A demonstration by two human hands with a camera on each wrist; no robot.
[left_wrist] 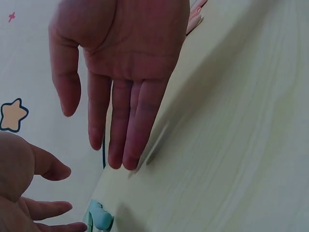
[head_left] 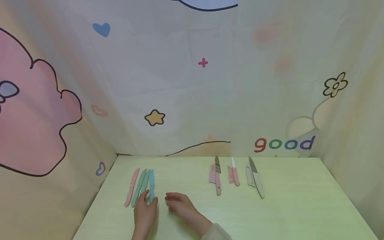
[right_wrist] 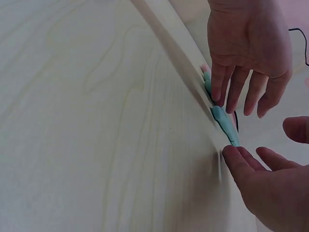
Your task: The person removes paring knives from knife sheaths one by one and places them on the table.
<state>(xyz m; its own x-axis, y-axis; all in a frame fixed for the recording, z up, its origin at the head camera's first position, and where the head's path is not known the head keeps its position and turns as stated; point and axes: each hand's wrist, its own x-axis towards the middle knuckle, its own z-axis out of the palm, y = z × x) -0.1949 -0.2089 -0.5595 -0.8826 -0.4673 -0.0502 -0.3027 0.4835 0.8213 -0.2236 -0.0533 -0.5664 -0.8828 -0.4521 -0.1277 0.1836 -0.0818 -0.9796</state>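
Pale blue from tip to handle, a slim knife (head_left: pixel 152 180) lies on the tabletop in the lower left of the head view, its narrow point upward and a seam partway down. The left hand (head_left: pixel 145 210) is spread beside its handle, thumb to one side and fingers to the other, whether touching I cannot tell. The right hand (head_left: pixel 184 206) is held just to the right, fingers slightly bent and loose, gripping nothing.

Left of the blue knife lie two green knives (head_left: pixel 139 188), the nearer one's lower part hidden by the left-hand fingers, then a pink knife (head_left: pixel 131 190) at a slant. In the left wrist view only a rounded blue end shows at the bottom edge; in the right wrist view the row is foreshortened and partly covered by fingers.

Right of centre are a mauve-pink knife (head_left: pixel 218 183), a small pink knife (head_left: pixel 235 176) and an off-white knife (head_left: pixel 258 185), blades bare, each with a sheath (head_left: pixel 212 173) beside it. Marks on the small pink one's sheath are illegible. The grey-beige sleeve (head_left: pixel 216 232) is cut off by the bottom edge of the tabletop (head_left: pixel 300 200) view.
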